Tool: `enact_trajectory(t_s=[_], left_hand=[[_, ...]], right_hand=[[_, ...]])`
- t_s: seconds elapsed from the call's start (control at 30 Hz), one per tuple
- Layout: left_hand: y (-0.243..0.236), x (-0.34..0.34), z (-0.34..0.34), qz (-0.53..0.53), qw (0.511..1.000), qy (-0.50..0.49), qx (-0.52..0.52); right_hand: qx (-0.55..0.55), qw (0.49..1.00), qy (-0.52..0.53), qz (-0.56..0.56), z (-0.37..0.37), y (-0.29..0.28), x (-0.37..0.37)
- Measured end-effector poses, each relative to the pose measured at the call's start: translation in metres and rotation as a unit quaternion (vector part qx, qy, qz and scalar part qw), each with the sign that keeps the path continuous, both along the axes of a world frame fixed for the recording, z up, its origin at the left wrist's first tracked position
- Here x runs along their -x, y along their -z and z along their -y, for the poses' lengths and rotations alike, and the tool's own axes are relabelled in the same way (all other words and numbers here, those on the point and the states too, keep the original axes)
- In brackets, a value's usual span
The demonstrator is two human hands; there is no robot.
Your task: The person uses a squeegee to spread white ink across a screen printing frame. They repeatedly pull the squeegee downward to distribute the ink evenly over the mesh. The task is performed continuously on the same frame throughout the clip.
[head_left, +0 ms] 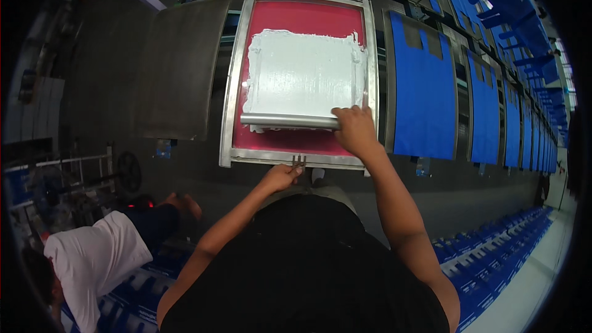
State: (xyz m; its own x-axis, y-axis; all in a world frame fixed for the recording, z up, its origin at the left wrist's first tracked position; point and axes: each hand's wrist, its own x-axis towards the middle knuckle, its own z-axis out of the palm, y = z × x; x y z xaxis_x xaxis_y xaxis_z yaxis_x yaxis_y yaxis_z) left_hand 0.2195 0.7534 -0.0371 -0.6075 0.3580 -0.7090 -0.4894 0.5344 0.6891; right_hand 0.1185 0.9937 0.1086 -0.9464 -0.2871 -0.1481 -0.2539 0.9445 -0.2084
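A screen printing frame (232,86) with silver metal sides and red mesh (308,17) lies in front of me. Thick white ink (308,68) covers most of the mesh, with ragged ridges round its edges. Across the near side of the ink lies a squeegee (290,121) with a long silver bar handle. My right hand (356,128) is closed round the bar's right end. At the middle of the frame's near edge, my left hand (280,177) is closed on a small pronged metal bracket (299,160); its fingertips are partly hidden.
Blue cut fabric panels (422,86) lie on a row of dark pallets stretching right. A bare dark pallet (185,74) stands left. Blue pieces hang (512,6) upper right; more lie on racks (493,259) behind me. A person in a white shirt (98,253) bends at lower left.
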Motion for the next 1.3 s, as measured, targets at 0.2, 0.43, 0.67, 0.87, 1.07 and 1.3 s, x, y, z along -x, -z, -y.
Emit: enact_trajectory(t_s=[0.2,0.43,0.67,0.87,1.07,1.3], left_hand=[[-0.075,0.027,0.0,-0.093,0.975,0.117,0.162],[-0.057,0.126,0.103,-0.372,0.851,-0.244,0.278],[-0.049,0.113,0.091,-0.281,0.884,-0.374,0.025],[-0.054,0.077,-0.063,-0.281,0.886,-0.368,-0.042],[-0.025,0.074,-0.215,-0.315,0.895,-0.314,-0.04],[-0.025,0.053,-0.281,-0.258,0.894,-0.36,-0.061]], right_hand=[[0.287,0.945,0.119,0.105,-0.094,0.056,0.02],[0.51,0.802,0.232,0.209,-0.095,0.076,0.057],[0.51,0.798,0.261,0.187,-0.128,0.063,0.049],[0.488,0.806,0.3,0.15,-0.284,0.007,-0.013],[0.466,0.809,0.343,0.099,-0.424,0.005,-0.052],[0.451,0.815,0.336,0.141,-0.499,0.023,-0.04]])
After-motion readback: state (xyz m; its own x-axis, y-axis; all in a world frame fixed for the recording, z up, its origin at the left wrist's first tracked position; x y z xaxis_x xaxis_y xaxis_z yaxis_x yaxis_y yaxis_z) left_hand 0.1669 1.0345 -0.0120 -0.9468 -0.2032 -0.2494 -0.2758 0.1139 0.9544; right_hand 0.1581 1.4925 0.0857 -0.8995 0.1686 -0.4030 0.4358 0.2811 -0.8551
